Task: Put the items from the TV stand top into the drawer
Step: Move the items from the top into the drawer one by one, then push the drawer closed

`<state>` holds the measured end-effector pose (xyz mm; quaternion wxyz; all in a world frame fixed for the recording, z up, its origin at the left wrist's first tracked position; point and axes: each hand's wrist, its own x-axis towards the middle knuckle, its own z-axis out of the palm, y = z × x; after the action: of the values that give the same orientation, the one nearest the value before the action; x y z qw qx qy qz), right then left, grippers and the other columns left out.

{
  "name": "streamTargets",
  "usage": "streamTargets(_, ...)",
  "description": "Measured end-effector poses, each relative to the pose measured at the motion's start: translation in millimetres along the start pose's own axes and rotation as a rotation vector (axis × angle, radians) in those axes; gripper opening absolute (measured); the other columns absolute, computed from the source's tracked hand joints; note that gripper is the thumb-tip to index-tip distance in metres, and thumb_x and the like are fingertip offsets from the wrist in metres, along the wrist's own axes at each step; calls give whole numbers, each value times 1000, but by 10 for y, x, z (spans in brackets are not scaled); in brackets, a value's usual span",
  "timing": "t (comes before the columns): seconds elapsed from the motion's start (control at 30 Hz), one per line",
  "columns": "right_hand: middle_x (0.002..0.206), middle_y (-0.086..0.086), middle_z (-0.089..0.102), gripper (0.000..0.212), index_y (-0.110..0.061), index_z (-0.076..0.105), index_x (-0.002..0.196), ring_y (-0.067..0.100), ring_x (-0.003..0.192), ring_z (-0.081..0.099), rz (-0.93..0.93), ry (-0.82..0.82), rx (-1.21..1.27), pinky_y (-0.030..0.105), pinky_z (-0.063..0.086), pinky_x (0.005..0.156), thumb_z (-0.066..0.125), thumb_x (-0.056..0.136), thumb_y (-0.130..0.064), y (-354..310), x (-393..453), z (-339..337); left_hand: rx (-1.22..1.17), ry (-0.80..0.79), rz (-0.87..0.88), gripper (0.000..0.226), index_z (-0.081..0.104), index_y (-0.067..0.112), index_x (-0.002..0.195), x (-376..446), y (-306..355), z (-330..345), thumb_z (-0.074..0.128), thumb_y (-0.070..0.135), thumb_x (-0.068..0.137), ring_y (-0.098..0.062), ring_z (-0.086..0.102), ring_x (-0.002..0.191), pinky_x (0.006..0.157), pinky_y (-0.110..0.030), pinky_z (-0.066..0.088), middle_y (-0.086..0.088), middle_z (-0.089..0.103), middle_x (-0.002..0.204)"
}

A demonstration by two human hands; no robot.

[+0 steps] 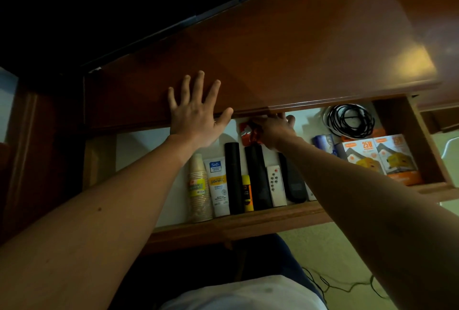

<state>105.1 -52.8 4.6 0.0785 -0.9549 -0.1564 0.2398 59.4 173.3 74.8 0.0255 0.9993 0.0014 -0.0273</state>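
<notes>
We see our left hand [196, 113] flat on the stand top [285, 56], fingers spread and straight, holding nothing, thumb at the front edge. Our right hand [275, 128] is down in the drawer [248, 220], just under that edge, fingers curled around a red packet [248, 133]. The packet lies at about nine o'clock from the right hand and five o'clock from the left, so the right hand is the nearer and already has it. It sits toward the back of the drawer, at twelve o'clock from the two black tubes [233, 178].

The drawer's contents lie with their long axes running front to back: cups [198, 185], a white tube [218, 185], a yellow stick [247, 193], a white remote [274, 185] and a dark remote [294, 183]. At two o'clock lies a coiled cable [350, 118], with orange boxes [380, 158] in front of it.

We judge the next move to be letting the packet go in the free space behind the tubes.

The right fingertips are hidden under the overhang, and the packet's shape is hard to read in the dim light. The visible stand top looks bare; its far ends are cut off.
</notes>
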Motion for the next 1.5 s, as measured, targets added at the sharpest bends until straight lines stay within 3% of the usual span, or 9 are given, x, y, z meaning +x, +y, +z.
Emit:
streamTargets(0.27, 164, 6, 15, 63, -37, 15, 158, 36, 149, 13, 67, 86, 92, 65, 16, 113, 45, 103, -40, 5, -281, 31, 2, -14, -6, 80, 12, 34, 158, -13, 8, -22, 12, 76, 90, -36, 1, 153, 118, -65, 6, -8, 3, 168)
streamTargets(0.7, 168, 4, 10, 52, -29, 30, 155, 26, 154, 3, 23, 95, 152, 63, 9, 116, 36, 105, -44, 283, -1194, -125, -130, -185, -112, 73, -4, 34, 159, -414, 183, -176, 16, 68, 98, -26, -20, 152, 119, -59, -9, 1, -21, 166)
streamTargets(1.03, 168, 3, 8, 56, -26, 25, 158, 23, 155, 2, -179, 102, 117, 60, 5, 120, 35, 106, -44, 693, -1701, -119, -160, -177, -134, 64, 20, 34, 157, -1571, 820, 93, 23, 62, 100, -26, -3, 154, 120, -57, -3, 0, 2, 169)
streamTargets(1.27, 169, -2, 0, 61, -30, 17, 159, 19, 154, -9, -203, 64, 56, 56, -2, 122, 14, 104, -57, 847, -2209, 199, -105, -162, -157, 81, 22, 35, 157, -2289, 1024, 428, -6, 72, 91, -22, 8, 154, 122, -56, 4, 3, 18, 167)
streamTargets(1.4, 168, -4, -5, 71, -32, 10, 160, 21, 153, -15, -253, 136, -111, 58, -8, 120, 1, 99, -68, 875, -2366, 317, -45, -106, -107, 80, 19, 33, 159, -2421, 977, 479, 5, 77, 93, -25, 8, 154, 122, -57, 4, -2, 13, 167)
streamTargets(1.5, 167, -4, -9, 82, -32, 6, 160, 25, 152, -18, -294, 169, -227, 62, -14, 117, 3, 93, -79, 927, -2436, 367, -5, -91, -80, 85, 13, 33, 160, -2460, 937, 501, 15, 82, 90, -27, 5, 154, 121, -59, 4, -4, 6, 168)
